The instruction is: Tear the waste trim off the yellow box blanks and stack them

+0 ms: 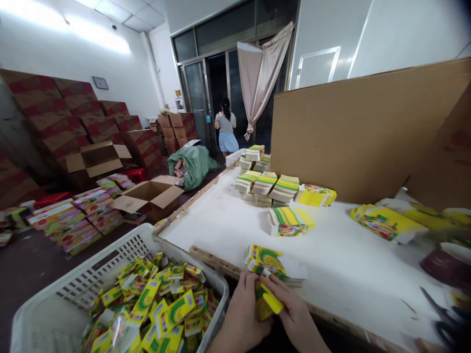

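Observation:
My left hand [243,314] and my right hand [294,311] come together at the table's front edge, fingers closed around a small yellow box [268,300]. One end of the box has a yellow flap sticking out toward my right hand. Just beyond my fingers lies a stack of flat yellow-and-green cartons [265,260], with white flaps at its right end. To the left of my hands, a white plastic basket [84,279] holds many small yellow boxes [176,309], lying in a jumble.
More carton stacks [289,220] stand farther back on the white table [342,260]. Scissors [441,314] and a dark purple roll [447,264] lie at the right. A large cardboard sheet [360,132] stands behind. Left are open boxes [150,193] and a green sack [198,166]. A person [226,127] is near the door.

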Demonstrator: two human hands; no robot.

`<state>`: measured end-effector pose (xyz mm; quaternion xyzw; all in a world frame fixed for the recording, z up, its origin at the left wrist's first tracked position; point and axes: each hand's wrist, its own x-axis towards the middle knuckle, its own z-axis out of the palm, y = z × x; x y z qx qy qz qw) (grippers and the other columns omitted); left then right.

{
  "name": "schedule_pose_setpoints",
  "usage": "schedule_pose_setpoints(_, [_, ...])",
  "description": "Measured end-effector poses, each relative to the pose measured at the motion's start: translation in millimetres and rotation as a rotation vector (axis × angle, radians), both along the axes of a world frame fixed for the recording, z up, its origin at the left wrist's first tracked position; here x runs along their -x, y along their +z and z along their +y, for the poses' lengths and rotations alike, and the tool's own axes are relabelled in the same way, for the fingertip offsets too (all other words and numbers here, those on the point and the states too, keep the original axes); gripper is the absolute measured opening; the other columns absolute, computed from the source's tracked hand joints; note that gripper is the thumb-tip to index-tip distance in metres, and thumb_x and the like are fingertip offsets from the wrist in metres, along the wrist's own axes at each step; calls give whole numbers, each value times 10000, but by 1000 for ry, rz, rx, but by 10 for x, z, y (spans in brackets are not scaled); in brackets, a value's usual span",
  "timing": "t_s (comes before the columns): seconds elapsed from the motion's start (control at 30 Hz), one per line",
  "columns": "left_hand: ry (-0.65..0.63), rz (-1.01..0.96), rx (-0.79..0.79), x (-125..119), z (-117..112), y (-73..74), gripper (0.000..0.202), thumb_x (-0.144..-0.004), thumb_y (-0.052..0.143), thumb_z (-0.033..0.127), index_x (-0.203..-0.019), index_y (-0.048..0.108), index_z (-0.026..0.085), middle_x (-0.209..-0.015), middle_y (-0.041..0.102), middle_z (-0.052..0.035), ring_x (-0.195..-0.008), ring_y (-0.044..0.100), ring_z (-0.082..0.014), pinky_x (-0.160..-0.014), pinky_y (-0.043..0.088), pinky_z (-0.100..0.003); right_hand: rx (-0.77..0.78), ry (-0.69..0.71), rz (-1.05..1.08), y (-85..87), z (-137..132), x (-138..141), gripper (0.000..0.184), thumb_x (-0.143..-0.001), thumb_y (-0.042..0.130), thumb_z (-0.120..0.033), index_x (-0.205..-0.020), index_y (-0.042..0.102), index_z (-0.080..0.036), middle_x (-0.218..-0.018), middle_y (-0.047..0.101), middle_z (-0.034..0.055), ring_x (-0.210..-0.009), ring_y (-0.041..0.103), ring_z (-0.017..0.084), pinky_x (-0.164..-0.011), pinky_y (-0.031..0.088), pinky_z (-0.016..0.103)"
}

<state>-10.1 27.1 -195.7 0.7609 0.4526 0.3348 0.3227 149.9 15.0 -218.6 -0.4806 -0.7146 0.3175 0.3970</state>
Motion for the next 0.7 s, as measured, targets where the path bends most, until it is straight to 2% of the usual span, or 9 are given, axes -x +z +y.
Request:
schedule_pose_setpoints(0.07, [13,65,-7,67,39,40,515,-499,617,118,-987,468,193,-1010,512,-61,-962,479,-230,-853,383,-353,-31,-46,1,-42,9,-25,443,-825,395,-234,-1268,400,-249,-1324,408,60,-1243,323,230,-1019,247,464])
schedule_pose_setpoints(0.13, [19,80,-9,122,70,70,490,-506,637,141,-971,497,205,-969,543,-42,-921,496,-219,-815,397,-336,-43,-3,-48,-87,-3,-21,529,-817,433,-264,-1324,285,-233,-1390,289,60,-1276,243,240,-1026,234,453])
schedule_pose_setpoints(0.2, [23,71,-21,151,85,93,481,-512,651,159,-971,515,212,-955,564,-32,-907,509,-211,-800,401,-321,-43,44,-121,-125,-19,-9,567,-812,441,-250,-1340,236,-230,-1422,196,58,-1289,192,252,-1026,234,449])
schedule_pose_setpoints(0.3, [26,63,-4,159,86,121,462,-518,679,214,-958,541,218,-943,592,-22,-891,529,-208,-788,406,-314,-36,46,-164,-113,-19,-36,440,-838,373,-227,-1277,389,-247,-1406,248,68,-1268,257,254,-1011,273,444])
schedule_pose_setpoints(0.4, [12,63,45,162,80,137,506,-472,716,236,-953,560,228,-921,615,-8,-855,552,-206,-762,420,-304,1,90,-153,5,9,-126,333,-824,410,-247,-1115,572,-253,-1359,349,97,-1230,340,259,-985,313,454])
schedule_pose_setpoints(0.47, [11,61,55,164,74,134,524,-451,726,231,-950,567,232,-913,625,-3,-836,561,-204,-754,425,-299,35,118,-134,94,27,-170,299,-782,479,-238,-1047,616,-258,-1325,401,111,-1207,377,265,-972,317,477])
schedule_pose_setpoints(0.53, [23,52,37,158,65,121,509,-468,712,223,-955,565,232,-917,627,-5,-836,562,-204,-755,426,-297,56,90,-101,138,38,-162,290,-738,532,-218,-1004,638,-260,-1289,446,117,-1191,396,278,-969,302,505])
schedule_pose_setpoints(0.7, [62,96,-1,131,36,100,497,-494,679,208,-974,551,215,-933,621,-35,-868,555,-227,-772,420,-317,69,-18,41,70,25,42,234,-719,556,-196,-920,672,-219,-1263,474,121,-1209,369,285,-1007,236,497])
